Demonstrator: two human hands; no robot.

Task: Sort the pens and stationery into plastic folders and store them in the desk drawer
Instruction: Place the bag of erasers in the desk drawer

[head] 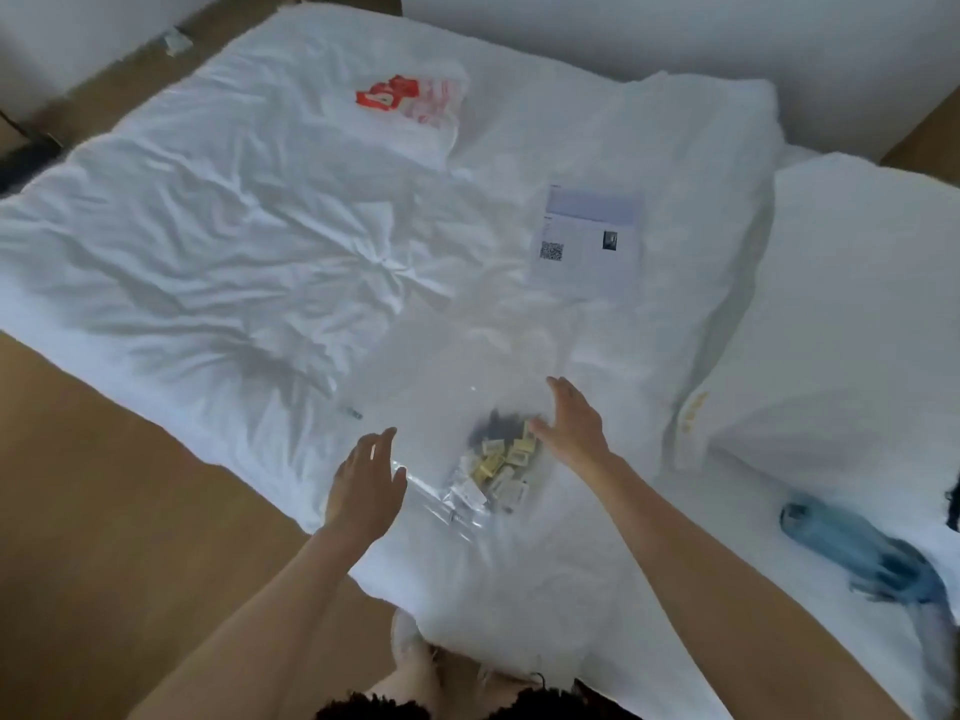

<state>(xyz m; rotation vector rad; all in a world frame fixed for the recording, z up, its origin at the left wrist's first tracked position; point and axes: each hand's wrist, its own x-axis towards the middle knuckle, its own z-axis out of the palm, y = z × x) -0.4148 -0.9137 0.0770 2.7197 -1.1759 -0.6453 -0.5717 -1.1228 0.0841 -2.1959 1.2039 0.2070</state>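
Spread hands (366, 475) (574, 426) flanking clear folder (467, 491) near bed edge (291, 504)

plastic folder (467, 459) on bed (208, 252) near edge, paper sheet (589, 236) behind it, pillows (831, 304) right

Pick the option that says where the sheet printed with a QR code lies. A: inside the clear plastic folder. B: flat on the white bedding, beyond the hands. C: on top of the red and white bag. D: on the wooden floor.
B: the sheet with the QR code lies flat on the white bedding, beyond both hands and apart from the clear plastic folder.
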